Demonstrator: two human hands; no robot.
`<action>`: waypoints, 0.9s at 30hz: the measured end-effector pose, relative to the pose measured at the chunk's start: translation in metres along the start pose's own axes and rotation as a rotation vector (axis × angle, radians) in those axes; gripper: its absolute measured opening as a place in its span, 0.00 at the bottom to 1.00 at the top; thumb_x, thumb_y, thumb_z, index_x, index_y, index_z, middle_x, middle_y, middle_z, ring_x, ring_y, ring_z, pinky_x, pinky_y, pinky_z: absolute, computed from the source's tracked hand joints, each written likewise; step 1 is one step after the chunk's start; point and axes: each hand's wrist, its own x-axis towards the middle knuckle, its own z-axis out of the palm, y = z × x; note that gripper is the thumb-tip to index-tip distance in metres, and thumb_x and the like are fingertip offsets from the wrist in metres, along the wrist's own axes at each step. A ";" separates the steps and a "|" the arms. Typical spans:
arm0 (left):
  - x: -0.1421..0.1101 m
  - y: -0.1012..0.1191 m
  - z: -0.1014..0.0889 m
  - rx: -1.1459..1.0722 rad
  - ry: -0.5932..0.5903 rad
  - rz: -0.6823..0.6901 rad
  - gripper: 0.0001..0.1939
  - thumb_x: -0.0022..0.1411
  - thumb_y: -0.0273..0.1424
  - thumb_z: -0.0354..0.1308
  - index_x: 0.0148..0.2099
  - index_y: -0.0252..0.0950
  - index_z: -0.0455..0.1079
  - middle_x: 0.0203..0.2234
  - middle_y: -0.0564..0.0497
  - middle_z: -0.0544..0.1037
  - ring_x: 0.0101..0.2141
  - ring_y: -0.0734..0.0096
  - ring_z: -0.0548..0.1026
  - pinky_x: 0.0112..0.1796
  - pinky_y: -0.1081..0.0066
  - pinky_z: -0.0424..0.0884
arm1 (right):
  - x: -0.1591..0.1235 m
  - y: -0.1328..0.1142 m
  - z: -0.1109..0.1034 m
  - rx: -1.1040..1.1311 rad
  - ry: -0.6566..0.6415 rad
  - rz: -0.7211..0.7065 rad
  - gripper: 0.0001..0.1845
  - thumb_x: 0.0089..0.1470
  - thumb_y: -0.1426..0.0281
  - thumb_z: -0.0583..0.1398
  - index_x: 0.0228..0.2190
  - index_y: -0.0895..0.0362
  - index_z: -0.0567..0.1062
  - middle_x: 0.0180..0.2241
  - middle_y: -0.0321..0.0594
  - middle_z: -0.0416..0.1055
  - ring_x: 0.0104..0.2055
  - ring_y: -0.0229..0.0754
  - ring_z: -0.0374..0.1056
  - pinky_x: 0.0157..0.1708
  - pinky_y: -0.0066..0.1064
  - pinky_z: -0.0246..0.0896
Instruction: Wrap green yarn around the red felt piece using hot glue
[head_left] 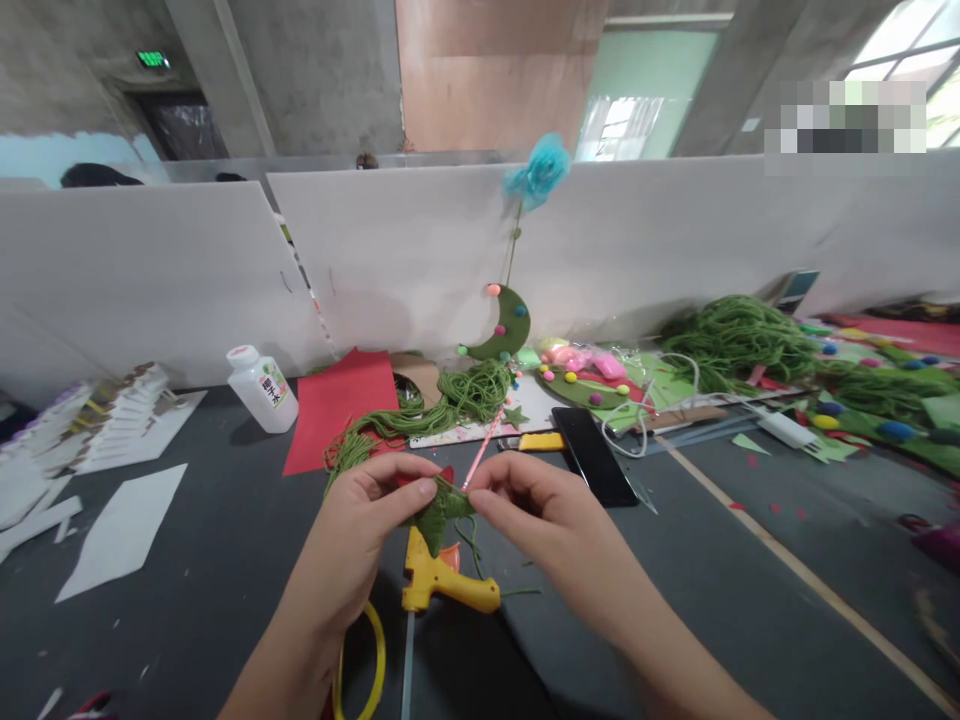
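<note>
A small green star shape [433,522], apparently covered in green yarn, is pinched between the thumb and fingers of my left hand [364,510]. A bit of red shows behind its upper tip. My right hand [544,505] has thumb and forefinger pressed together at the star's right point; whether they grip the point or a yarn strand is too small to tell. Loose green yarn [474,545] hangs below the fingers. Under the star lies a yellow hot glue gun [457,588] with a glue stick [409,660] in its back. A pink striped stick [484,450] shows just behind my fingertips.
Ahead lie a green yarn bundle [472,392], red sheet [341,410], yellow utility knife [541,441] and black phone [594,455]. A white bottle [262,390] stands left. A green moon [504,325] leans on the white partition [390,260]. More yarn [739,340] and a charger [787,430] are right.
</note>
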 end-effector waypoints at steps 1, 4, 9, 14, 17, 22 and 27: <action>0.000 0.001 0.000 -0.002 -0.013 -0.008 0.03 0.47 0.29 0.69 0.28 0.38 0.79 0.21 0.57 0.76 0.25 0.79 0.67 0.29 0.78 0.62 | 0.001 0.000 -0.002 0.060 -0.029 0.037 0.06 0.50 0.67 0.60 0.24 0.56 0.72 0.19 0.30 0.58 0.21 0.33 0.52 0.20 0.25 0.46; -0.001 0.003 -0.001 -0.029 -0.061 -0.058 0.03 0.47 0.29 0.68 0.28 0.38 0.79 0.22 0.56 0.76 0.26 0.77 0.68 0.30 0.77 0.62 | 0.005 0.001 -0.007 0.247 -0.138 0.152 0.08 0.48 0.65 0.62 0.24 0.57 0.72 0.17 0.26 0.54 0.18 0.30 0.43 0.17 0.25 0.36; -0.002 0.004 -0.003 -0.074 -0.111 -0.123 0.04 0.46 0.30 0.69 0.29 0.37 0.78 0.22 0.54 0.76 0.25 0.75 0.69 0.28 0.75 0.63 | 0.007 0.003 -0.010 0.405 -0.230 0.232 0.12 0.46 0.62 0.65 0.24 0.57 0.71 0.15 0.22 0.48 0.16 0.28 0.36 0.15 0.26 0.28; -0.004 0.006 -0.003 -0.169 -0.166 -0.134 0.05 0.46 0.29 0.70 0.28 0.36 0.78 0.22 0.54 0.77 0.25 0.76 0.70 0.28 0.77 0.65 | 0.006 0.006 -0.008 0.341 -0.203 0.133 0.07 0.46 0.66 0.65 0.25 0.57 0.74 0.17 0.25 0.55 0.17 0.29 0.44 0.16 0.24 0.36; -0.006 0.006 -0.002 -0.243 -0.265 -0.189 0.05 0.46 0.29 0.70 0.28 0.35 0.78 0.24 0.53 0.77 0.26 0.76 0.72 0.30 0.78 0.67 | 0.005 0.004 -0.005 0.314 -0.156 0.060 0.06 0.47 0.68 0.64 0.23 0.56 0.73 0.19 0.28 0.59 0.19 0.31 0.51 0.18 0.24 0.44; -0.007 0.002 -0.002 -0.369 -0.398 -0.297 0.07 0.46 0.29 0.71 0.27 0.33 0.77 0.19 0.53 0.75 0.22 0.78 0.71 0.25 0.80 0.66 | 0.000 -0.002 0.000 0.233 -0.094 0.015 0.05 0.45 0.68 0.63 0.23 0.56 0.73 0.19 0.31 0.64 0.22 0.35 0.58 0.21 0.25 0.50; -0.004 -0.004 -0.001 -0.530 -0.552 -0.303 0.12 0.46 0.25 0.70 0.36 0.33 0.76 0.20 0.54 0.75 0.21 0.79 0.74 0.25 0.81 0.68 | -0.006 -0.003 0.005 0.232 -0.062 -0.031 0.04 0.45 0.69 0.65 0.26 0.55 0.74 0.16 0.25 0.52 0.18 0.31 0.47 0.18 0.24 0.43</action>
